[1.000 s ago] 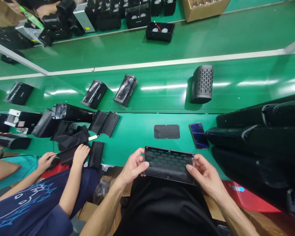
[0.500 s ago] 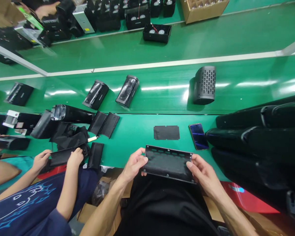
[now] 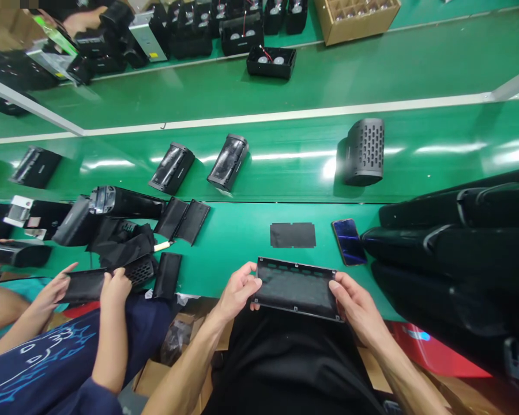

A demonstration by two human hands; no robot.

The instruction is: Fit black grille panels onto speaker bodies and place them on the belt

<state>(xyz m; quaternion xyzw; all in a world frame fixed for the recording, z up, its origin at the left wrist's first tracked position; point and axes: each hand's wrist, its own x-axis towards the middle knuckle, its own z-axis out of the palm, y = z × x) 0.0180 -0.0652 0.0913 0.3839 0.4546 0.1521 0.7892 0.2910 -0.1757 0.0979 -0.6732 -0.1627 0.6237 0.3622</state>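
Observation:
A black speaker grille panel (image 3: 294, 288) lies across both hands, its hollow inner side facing up over my lap at the table's front edge. My left hand (image 3: 239, 288) grips its left end, thumb on top and fingers beneath. At the right end, my right hand (image 3: 353, 295) pinches it the same way. Dark sheet lining seems to cover the panel's inside, with a row of slots showing along the far side. Just beyond it, a flat black mesh sheet (image 3: 292, 235) with notched edges rests on the green table. A phone (image 3: 349, 242) lies right of that sheet.
Large black padded shapes (image 3: 454, 230) crowd the right side. Several black speakers (image 3: 228, 162) stand on the green belt (image 3: 285, 132) beyond the table, one with a slotted grille (image 3: 365, 152). At left, a co-worker's hands (image 3: 116, 288) hold a black panel, near loose panels (image 3: 192, 222).
My hands and the grille panel stay nearly still. Speakers on the near belt shift slightly right. The co-worker's hands move left with their panel, uncovering a slotted black piece.

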